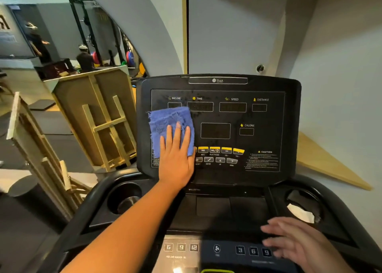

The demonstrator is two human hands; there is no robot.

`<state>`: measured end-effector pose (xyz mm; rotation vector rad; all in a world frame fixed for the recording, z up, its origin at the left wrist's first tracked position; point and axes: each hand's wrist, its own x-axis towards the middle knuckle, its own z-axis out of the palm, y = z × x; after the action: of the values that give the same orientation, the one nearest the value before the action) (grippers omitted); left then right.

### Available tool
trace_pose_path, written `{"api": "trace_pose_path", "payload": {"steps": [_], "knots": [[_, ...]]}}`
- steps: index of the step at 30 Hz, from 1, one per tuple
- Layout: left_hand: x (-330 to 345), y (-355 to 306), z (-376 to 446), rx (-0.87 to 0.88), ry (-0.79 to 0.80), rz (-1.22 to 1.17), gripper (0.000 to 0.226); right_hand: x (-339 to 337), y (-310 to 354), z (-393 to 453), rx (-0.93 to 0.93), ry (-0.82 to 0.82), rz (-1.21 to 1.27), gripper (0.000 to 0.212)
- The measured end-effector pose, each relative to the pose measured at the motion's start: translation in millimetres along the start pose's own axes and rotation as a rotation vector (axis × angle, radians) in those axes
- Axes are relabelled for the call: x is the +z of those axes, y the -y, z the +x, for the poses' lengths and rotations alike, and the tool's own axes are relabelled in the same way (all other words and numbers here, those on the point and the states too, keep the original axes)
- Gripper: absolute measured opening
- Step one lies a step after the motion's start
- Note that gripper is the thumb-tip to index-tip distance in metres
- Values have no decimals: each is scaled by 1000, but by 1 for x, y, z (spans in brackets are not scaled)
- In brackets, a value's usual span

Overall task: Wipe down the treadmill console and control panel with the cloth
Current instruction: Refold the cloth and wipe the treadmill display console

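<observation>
1. Left cup holder (pixel 124 198), recessed in the console's lower deck: a dark round well with a metallic-looking bottom; contents cannot be told.
2. Right cup holder (pixel 302 205): holds a crumpled white paper or tissue (pixel 300 213).
3. Cloth (pixel 171 128): blue terry, folded to a rough rectangle, lying flat on the left part of the upright control panel (pixel 217 128). Its long axis runs up and down the panel; the top edge reaches the INCLINE window, the lower edge sits just left of the yellow buttons (pixel 221 150).
4. Left hand (pixel 175 157): palm flat on the cloth's lower half, fingers (pixel 169 134) extended upward and slightly spread, pressing the cloth against the panel.
5. Right hand (pixel 297 241): blurred, open with fingers loosely spread, over the lower deck near the numbered speed keys (pixel 253 251); contact cannot be told.
6. Treadmill console (pixel 289 128): black, displays dark.
</observation>
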<state>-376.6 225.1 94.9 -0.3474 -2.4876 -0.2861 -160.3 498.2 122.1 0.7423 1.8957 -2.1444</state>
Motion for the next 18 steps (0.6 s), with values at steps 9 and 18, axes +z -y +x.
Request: {"api": "trace_pose_path", "payload": {"steps": [9, 18], "knots": [[-29, 9, 86, -184, -125, -20, 65, -4, -21, 33, -217, -287, -177, 14], [-5, 2, 30, 238, -2, 101, 65, -47, -45, 60, -293, -448, -970, 29]]}}
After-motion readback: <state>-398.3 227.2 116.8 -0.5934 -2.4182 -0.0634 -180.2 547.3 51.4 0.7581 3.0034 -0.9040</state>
